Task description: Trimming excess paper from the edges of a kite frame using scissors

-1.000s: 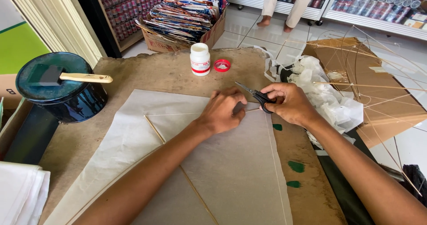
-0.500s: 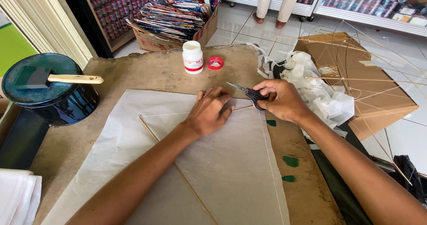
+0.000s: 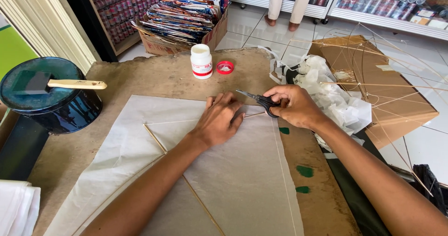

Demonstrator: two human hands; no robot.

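Forearms enter from the bottom edge, both bare, and angle up toward the middle of the table (image 3: 140, 79). White paper (image 3: 233, 180) lies flat on the brown top, with thin sticks (image 3: 156, 140) of a kite frame lying on it.

Palm down, the left hand (image 3: 219, 121) presses on the paper near its upper edge, fingers (image 3: 228, 103) stretched forward, lying close together, flat on the sheet. Just to its right, the right hand (image 3: 294, 107) is curled around the black handles of the scissors (image 3: 259, 98); its fingers are clamped through the loops, wrist bent a little inward. The blades point left toward the left fingertips, slightly parted, just over the top edge of the paper where a stick end shows.

Beyond the right hand, crumpled white paper scraps (image 3: 336, 96) lie heaped at the table's right side. Farther back stands a white glue bottle (image 3: 201, 61) with its red cap (image 3: 225, 67) lying beside it. At the far left sits a dark round tin (image 3: 49, 96) with a brush (image 3: 70, 83) resting across its lid. Behind the table, a cardboard box (image 3: 186, 19) holds stacked coloured kites.
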